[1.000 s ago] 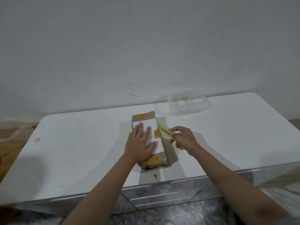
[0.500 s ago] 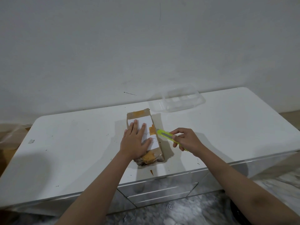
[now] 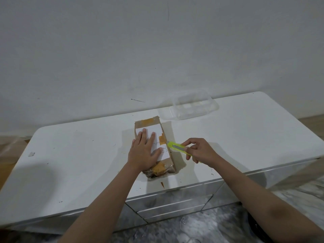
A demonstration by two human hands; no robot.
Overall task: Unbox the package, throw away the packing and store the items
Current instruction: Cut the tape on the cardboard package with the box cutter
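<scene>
**Box pinned flat, cutter at its right edge**

My left hand [image 3: 144, 153] lies palm down on the cardboard package [image 3: 154, 146], fingers straight and spread across the white shipping label [image 3: 154, 133], pressing the box against the white cabinet top [image 3: 78, 163]. The package lies lengthwise away from me, near the front edge of the top, with orange-brown tape [image 3: 158, 169] on the crumpled near end and another strip across the far end.

My right hand [image 3: 199, 151] is curled around a yellow-green utility knife [image 3: 177, 147], thumb and forefinger pinching its body. The knife's front end points left and touches, or sits just beside, the package's right edge, close to a patch of tape at the label's side. I cannot tell whether the blade is out. This hand sits just to the right of the box, level with my left thumb.

Farther back and to the right, near the wall, a clear plastic container [image 3: 192, 106] rests on the cabinet top, well apart from both hands. A small orange scrap [image 3: 162, 184] lies on the top just in front of the package.
</scene>
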